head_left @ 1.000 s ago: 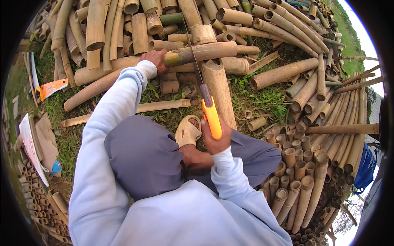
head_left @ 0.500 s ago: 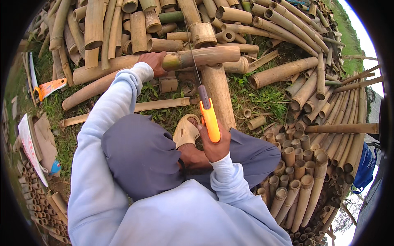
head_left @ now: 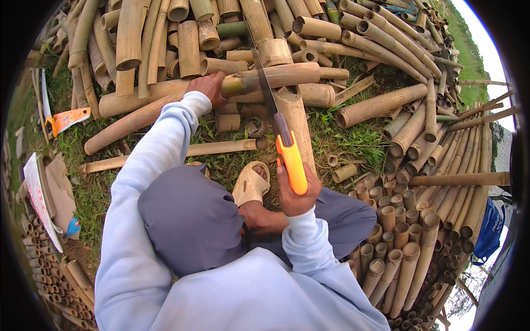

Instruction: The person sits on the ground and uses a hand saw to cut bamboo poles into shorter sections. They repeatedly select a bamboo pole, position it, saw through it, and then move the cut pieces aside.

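My left hand [head_left: 208, 90] is wrapped over a bamboo pole [head_left: 295, 75] that lies crosswise in front of me. The pole's right part rests across a thicker bamboo log [head_left: 292, 113] pointing away from me. In my right hand [head_left: 298, 191] is a handsaw [head_left: 293, 164] with an orange and dark handle. Its long thin blade lies over the pole, to the right of my left hand and a greenish band. Whether the teeth have cut into the pole cannot be made out. A beige clog [head_left: 249, 186] is on my foot below.
Cut bamboo pieces [head_left: 128, 47] pile up beyond the pole. Short upright bamboo lengths [head_left: 409, 243] stand close at my right. At the left, a second orange-handled saw [head_left: 69, 118] lies near the grass, with a white and red board [head_left: 40, 196] below it.
My right hand has drawn the saw back toward me and slightly right, with more of the blade's width showing. My left hand stays on the bamboo pole.
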A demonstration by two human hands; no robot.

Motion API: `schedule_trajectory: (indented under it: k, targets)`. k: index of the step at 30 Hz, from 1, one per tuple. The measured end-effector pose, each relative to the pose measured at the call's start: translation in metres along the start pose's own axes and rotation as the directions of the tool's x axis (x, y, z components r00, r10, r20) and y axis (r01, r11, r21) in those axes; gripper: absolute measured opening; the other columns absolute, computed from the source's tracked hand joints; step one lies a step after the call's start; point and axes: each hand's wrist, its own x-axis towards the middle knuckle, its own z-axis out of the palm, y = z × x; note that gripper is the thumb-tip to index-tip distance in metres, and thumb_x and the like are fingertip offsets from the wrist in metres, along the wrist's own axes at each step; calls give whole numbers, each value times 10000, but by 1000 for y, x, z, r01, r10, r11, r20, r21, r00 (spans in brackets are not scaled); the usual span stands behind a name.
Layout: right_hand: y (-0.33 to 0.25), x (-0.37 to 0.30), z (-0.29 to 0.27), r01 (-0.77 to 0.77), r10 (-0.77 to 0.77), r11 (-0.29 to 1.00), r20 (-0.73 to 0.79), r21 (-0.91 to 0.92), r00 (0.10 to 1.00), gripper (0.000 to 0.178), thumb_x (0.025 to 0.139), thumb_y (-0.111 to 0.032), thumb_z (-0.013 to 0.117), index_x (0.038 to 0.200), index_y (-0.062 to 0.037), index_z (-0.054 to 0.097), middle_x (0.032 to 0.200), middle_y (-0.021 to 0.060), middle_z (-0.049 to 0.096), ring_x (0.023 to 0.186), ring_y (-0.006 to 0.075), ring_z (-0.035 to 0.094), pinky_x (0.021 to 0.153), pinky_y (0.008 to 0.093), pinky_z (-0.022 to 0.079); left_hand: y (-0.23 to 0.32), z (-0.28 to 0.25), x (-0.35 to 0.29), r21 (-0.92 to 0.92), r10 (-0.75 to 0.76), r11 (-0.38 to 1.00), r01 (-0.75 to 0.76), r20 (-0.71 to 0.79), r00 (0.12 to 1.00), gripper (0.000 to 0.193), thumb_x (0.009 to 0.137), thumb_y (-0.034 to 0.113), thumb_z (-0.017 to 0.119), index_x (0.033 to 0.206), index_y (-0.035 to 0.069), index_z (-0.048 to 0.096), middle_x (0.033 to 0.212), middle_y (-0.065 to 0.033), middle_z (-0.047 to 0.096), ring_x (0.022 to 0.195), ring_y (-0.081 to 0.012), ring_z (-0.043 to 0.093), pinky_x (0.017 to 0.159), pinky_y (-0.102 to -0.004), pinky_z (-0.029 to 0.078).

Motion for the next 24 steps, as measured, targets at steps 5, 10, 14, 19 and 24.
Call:
schedule_trajectory:
  k: [5,10,14,19,24]
  targets:
    - [-50,-8,-71,165,-172,983,-110,-76,979,196,875,-16,742,1043,69,687,725,106,678,584,192,664,570,284,509,-1,1,-2,-20,-31,999,31,10,999,491,809,345,773,1166,69,581,1148,-187,717,1073,-395,690,927,-478,552]
    - [-34,-31,-99,76,-84,995,-119,-69,989,213,901,-4,714,1100,66,685,768,70,677,648,117,630,619,249,485,-6,-23,4,-163,44,987,-7,224,974,619,733,356,820,1179,62,506,1092,-233,688,1064,-413,668,916,-480,525]
    - [-24,-50,-98,-70,69,998,-82,-9,994,218,888,-6,748,1090,61,697,802,74,698,687,109,643,654,249,498,-13,-16,6,-187,97,975,-123,-144,985,631,695,287,837,1172,54,496,1097,-183,629,1054,-406,610,921,-463,492]
    - [-25,-53,-85,-86,86,996,-19,19,996,204,873,12,746,1068,53,703,776,65,676,646,109,606,641,255,491,-23,35,-11,177,356,935,-309,-487,798,669,748,326,844,1282,66,536,1149,-125,583,1106,-318,581,960,-441,464]
    - [-30,-51,-74,-74,72,995,30,60,997,197,814,14,763,994,38,687,730,49,641,614,123,589,630,273,491,-12,35,-10,230,239,959,-168,-328,914,621,737,289,845,1231,81,532,1066,-120,580,1082,-302,599,939,-414,489]
